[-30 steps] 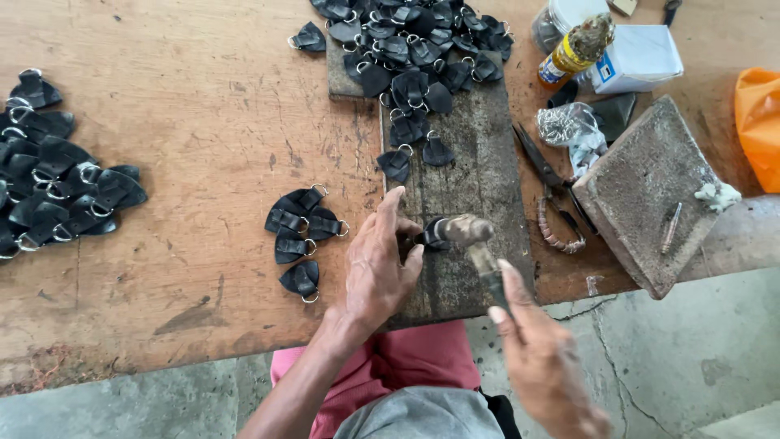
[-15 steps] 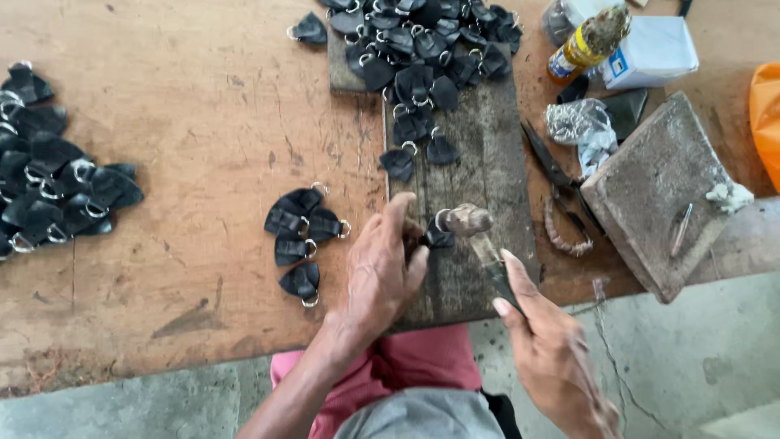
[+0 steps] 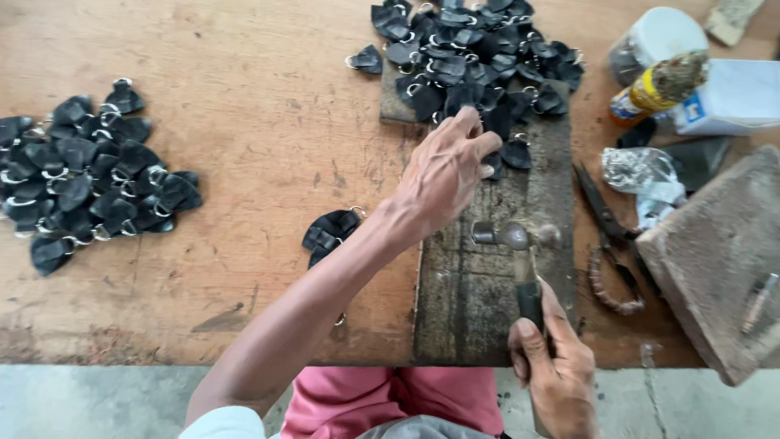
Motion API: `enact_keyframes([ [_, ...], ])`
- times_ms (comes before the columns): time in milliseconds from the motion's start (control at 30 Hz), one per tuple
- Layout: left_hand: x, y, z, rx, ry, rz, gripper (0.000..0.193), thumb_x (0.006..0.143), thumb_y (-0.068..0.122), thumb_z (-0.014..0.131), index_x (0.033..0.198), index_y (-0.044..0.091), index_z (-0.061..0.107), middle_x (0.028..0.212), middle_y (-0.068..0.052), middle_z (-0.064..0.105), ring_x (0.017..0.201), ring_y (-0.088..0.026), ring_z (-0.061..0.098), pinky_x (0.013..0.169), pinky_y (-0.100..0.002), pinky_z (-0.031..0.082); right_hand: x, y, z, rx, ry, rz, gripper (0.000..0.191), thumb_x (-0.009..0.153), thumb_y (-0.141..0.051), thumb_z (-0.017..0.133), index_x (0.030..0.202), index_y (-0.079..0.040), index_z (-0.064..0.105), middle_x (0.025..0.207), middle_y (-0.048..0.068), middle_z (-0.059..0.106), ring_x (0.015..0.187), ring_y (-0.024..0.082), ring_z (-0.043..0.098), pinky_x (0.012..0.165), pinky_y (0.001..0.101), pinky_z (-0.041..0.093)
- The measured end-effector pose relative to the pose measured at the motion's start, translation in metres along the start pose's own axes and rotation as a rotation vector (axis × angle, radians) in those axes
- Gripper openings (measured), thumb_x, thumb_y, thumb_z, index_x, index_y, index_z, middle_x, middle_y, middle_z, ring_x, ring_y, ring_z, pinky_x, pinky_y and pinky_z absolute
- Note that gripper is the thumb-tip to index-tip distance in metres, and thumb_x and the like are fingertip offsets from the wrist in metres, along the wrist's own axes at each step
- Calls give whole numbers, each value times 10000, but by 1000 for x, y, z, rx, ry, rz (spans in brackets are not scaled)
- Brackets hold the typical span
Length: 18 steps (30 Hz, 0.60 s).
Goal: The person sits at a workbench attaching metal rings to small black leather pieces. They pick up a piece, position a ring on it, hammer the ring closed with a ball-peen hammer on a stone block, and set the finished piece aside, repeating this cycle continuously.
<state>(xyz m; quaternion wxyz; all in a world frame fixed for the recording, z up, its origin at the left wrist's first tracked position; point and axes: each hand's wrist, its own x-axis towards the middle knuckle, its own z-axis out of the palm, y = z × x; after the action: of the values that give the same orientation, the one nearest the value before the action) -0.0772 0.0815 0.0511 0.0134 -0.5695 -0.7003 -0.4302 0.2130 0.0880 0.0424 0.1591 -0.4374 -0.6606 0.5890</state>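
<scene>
My left hand (image 3: 445, 169) reaches out over a dark wooden board (image 3: 479, 309) to the near edge of a heap of black leather pieces with metal rings (image 3: 471, 49). Its fingertips pinch one black piece (image 3: 492, 168) there. My right hand (image 3: 554, 367) grips the handle of a small hammer (image 3: 526, 280) near the table's front edge. The hammer's metal head (image 3: 512, 236) rests on the board, below the left hand. A small stack of the same black pieces (image 3: 329, 232) lies beside my left forearm.
A large pile of black pieces (image 3: 81, 179) covers the table's left side. Right of the board lie scissors (image 3: 605, 215), a braided loop (image 3: 609, 284), crumpled plastic (image 3: 642, 175), a grey stone block (image 3: 715, 260), a yellow bottle (image 3: 658, 85) and a white box (image 3: 735, 97).
My left hand has left the spot under the hammer and stretched forward to the heap. The hammer head has come down onto the board, and my right hand has closed on the handle.
</scene>
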Motion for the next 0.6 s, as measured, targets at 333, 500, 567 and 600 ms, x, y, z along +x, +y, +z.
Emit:
enact_keyframes([
  [333, -87, 9, -109, 299, -501, -121, 109, 733, 66, 698, 817, 43, 631, 957, -152, 620, 953, -311, 603, 877, -439, 473, 6, 6, -6, 191, -24, 34, 666, 983, -161, 540, 1627, -135, 373, 751, 81, 583, 482, 101, 491, 378, 253, 431],
  [500, -82, 14, -105, -6, -404, -163, 236, 861, 69, 692, 1094, 41, 678, 1039, -135, 714, 917, -285, 663, 820, -424, 527, 6, 5, -5, 198, -24, 7, 646, 993, -158, 527, 1619, -136, 370, 756, 70, 578, 489, 98, 496, 383, 254, 442],
  [567, -75, 23, -95, -125, -394, -264, 251, 911, 67, 657, 1161, 63, 680, 1073, -114, 722, 865, -249, 687, 766, -392, 569, 7, 4, -4, 218, -28, -8, 642, 994, -160, 534, 1617, -135, 379, 752, 62, 571, 493, 94, 495, 384, 251, 442],
  [600, -72, 29, -85, -171, -457, -409, 189, 923, 87, 644, 1110, 70, 669, 1013, -91, 720, 809, -233, 693, 724, -382, 588, 7, 3, -4, 221, -13, -7, 638, 993, -161, 537, 1612, -133, 385, 754, 60, 573, 492, 94, 493, 385, 248, 437],
])
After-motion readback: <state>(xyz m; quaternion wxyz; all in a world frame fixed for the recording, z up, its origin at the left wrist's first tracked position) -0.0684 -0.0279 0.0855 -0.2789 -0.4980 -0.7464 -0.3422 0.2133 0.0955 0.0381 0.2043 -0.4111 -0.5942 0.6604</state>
